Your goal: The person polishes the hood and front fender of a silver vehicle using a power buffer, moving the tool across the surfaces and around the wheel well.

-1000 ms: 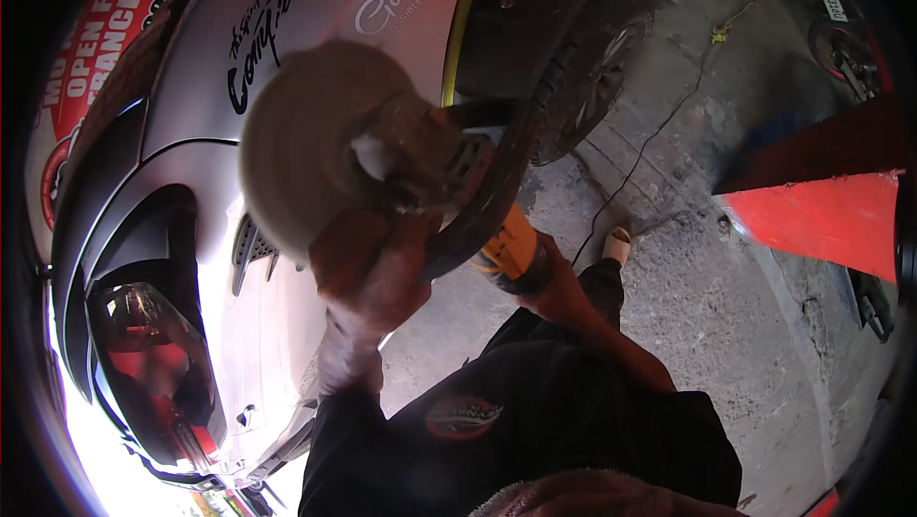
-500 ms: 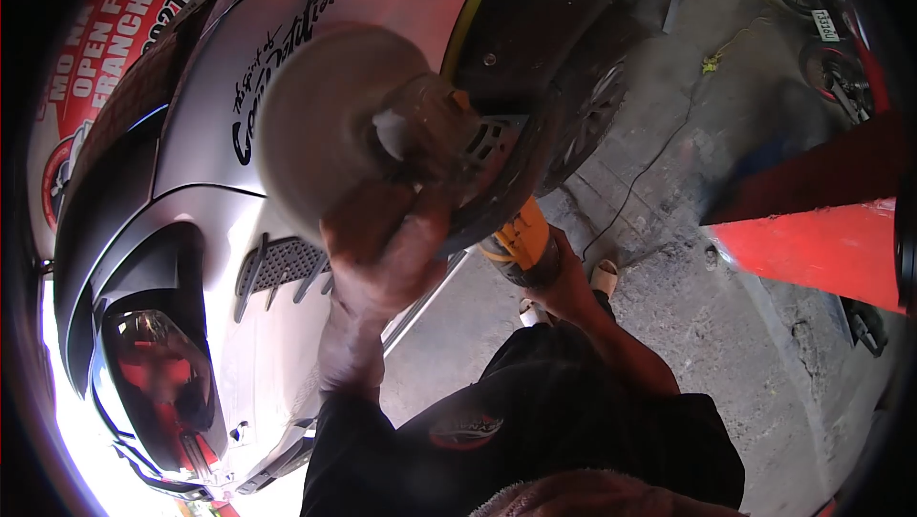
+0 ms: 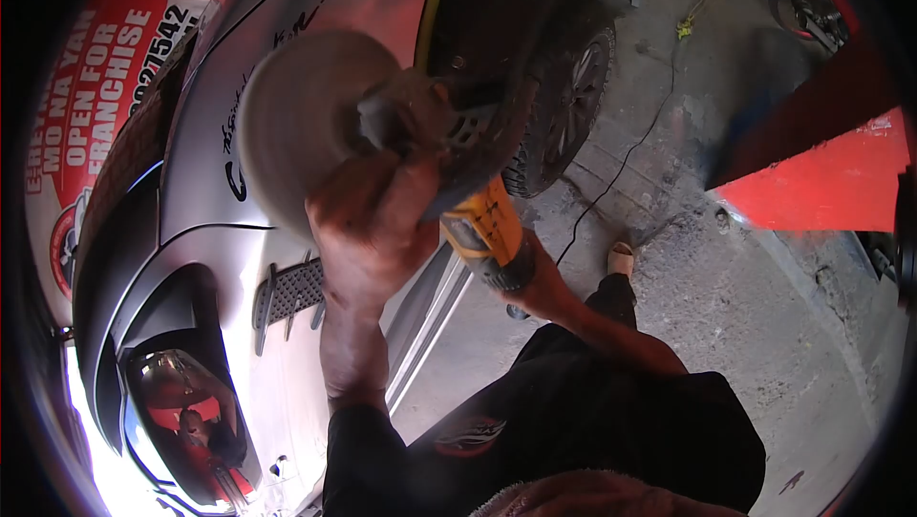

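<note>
A yellow and black car polisher (image 3: 485,231) spans both hands, its round pale pad (image 3: 304,121) blurred as it spins. The pad lies over the lettering on the silver car's (image 3: 215,183) side panel; its exact contact is hidden. My left hand (image 3: 368,221) is closed near the head of the tool, just below the pad, fingers wrapped round a front part that I cannot fully see. Around the rear body of the polisher my right hand (image 3: 540,288) is closed, lower and to the right.
The car's side mirror (image 3: 191,402) juts out at lower left, and its wheel (image 3: 573,97) stands right of the pad. A dark cord (image 3: 626,192) runs over the concrete floor. A red panel (image 3: 821,178) sits at right, with a motorcycle (image 3: 807,16) beyond.
The view has shifted, showing more of the red sign and car wheel. Both hands and the polisher sit slightly further left, and the pad covers more of the lettering.
</note>
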{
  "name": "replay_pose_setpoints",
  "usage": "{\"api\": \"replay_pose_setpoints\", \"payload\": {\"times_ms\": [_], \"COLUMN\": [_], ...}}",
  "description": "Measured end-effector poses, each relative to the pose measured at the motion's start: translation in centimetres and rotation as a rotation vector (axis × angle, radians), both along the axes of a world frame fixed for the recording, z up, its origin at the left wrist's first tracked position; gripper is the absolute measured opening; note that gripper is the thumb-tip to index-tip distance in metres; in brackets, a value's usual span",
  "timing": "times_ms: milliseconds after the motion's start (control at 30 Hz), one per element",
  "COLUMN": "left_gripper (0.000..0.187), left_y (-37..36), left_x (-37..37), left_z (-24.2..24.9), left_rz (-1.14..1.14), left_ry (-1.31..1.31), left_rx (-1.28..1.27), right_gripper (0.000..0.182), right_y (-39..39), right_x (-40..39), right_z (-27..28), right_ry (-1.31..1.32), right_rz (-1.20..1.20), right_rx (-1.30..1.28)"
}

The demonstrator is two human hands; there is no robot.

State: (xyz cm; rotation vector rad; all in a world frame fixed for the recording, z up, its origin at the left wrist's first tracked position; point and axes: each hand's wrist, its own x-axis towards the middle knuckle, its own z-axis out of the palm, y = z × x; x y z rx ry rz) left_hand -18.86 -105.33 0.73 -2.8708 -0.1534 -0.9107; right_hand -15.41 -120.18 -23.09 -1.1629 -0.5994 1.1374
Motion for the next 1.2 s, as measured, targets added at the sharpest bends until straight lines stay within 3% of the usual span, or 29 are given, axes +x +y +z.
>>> {"api": "replay_pose_setpoints", "payload": {"times_ms": [100,200,233,333,667,967,1200], "left_gripper": [0.038,0.041,0.042,0.045,0.043,0.032,0.038], "left_y": [-0.6,-0.3,0.0,1.2,4.8,1.4,1.5], "left_x": [-0.8,1.8,3.4,8.4,20.2,18.4,19.5], "left_z": [0.0,0.4,0.7,1.6,5.1,4.6,3.9], "left_rz": [0.017,-0.002,-0.016,-0.006,-0.028,0.017,0.039], "left_ry": [0.166,0.251,0.271,0.28,0.252,0.32,0.383], "left_rx": [0.046,0.094,0.115,0.111,0.147,0.209,0.242], "right_gripper": [0.093,0.089,0.088,0.086,0.088,0.091,0.091], "right_y": [-0.2,1.0,1.5,3.1,8.2,6.0,6.6], "right_x": [-2.9,-3.1,-2.6,0.2,9.8,7.0,7.6], "right_z": [0.0,-1.2,-1.4,-0.7,5.1,3.0,2.1], "right_ry": [0.031,-0.005,-0.017,0.261,0.364,0.283,0.317], "right_rz": [0.102,0.055,0.026,0.021,-0.044,0.043,0.027], "right_rx": [-0.041,0.027,0.061,0.093,0.227,0.269,0.294]}}
